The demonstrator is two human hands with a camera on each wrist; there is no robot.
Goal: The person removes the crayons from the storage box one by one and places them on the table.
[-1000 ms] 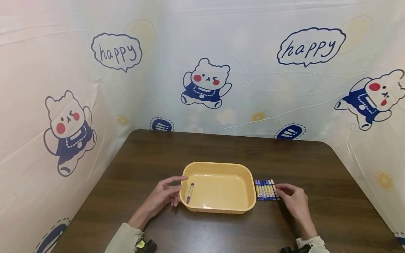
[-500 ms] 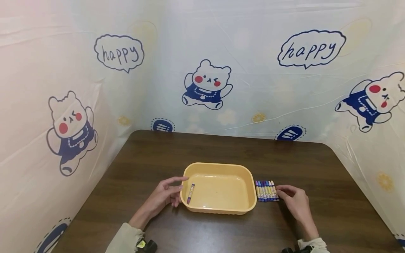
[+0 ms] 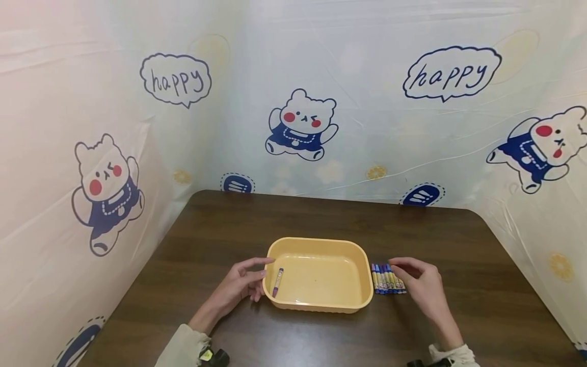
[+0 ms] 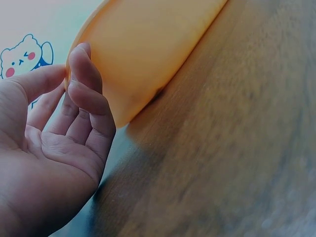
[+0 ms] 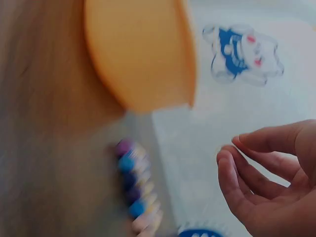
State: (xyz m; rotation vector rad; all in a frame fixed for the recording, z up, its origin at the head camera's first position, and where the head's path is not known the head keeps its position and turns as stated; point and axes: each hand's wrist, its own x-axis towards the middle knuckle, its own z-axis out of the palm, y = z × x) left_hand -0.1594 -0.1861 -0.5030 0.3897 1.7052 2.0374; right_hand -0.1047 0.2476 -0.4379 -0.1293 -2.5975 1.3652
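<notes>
A yellow plastic basin [image 3: 316,247] stands on the table, with one purple-ended crayon [image 3: 277,282] lying in its left part. My left hand [image 3: 237,285] holds the basin's left rim, fingers and thumb on either side; the left wrist view shows this hand [image 4: 59,133] against the basin wall [image 4: 143,44]. Right of the basin, several crayons [image 3: 383,279] with yellow wrappers lie side by side. Over the right end of this row is my right hand [image 3: 424,285], bent fingers near its far end. In the right wrist view nothing shows between the hand's [image 5: 269,173] fingertips.
The dark wooden table [image 3: 298,336] carries the basin and crayons. A pale curtain [image 3: 367,61] printed with bears and "happy" bubbles surrounds the table's back and sides. Dark devices [image 3: 215,357] sit on both wrists, below light sleeves.
My right hand has shifted from the row's right side up and left to its far end. The rightmost crayon moved closer in. My left hand stays at the basin rim.
</notes>
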